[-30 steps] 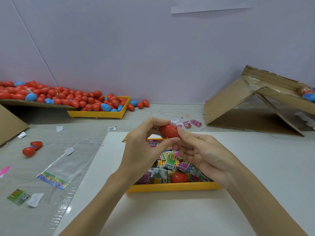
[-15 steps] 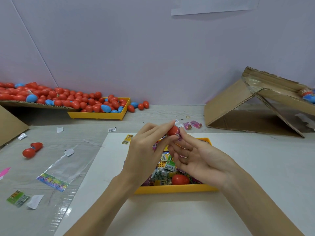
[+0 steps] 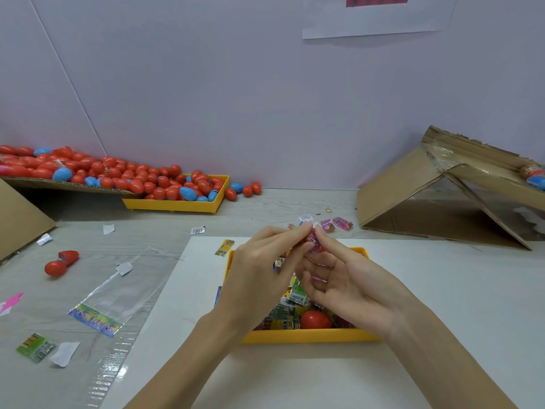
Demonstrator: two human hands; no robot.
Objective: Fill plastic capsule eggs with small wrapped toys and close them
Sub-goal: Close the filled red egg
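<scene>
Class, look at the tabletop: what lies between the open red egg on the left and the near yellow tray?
In the head view, between the open red egg and the near yellow tray lie a clear plastic bag, a white paper scrap and the white sheet's left edge.

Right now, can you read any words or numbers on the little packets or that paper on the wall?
No text can be read.
Green packet on the table: print too small.
Yellow packet beside the near yellow tray: blurred.
Packets in that tray: barcode-like marks, unreadable.
Wall paper: only a red patch shows.
</scene>
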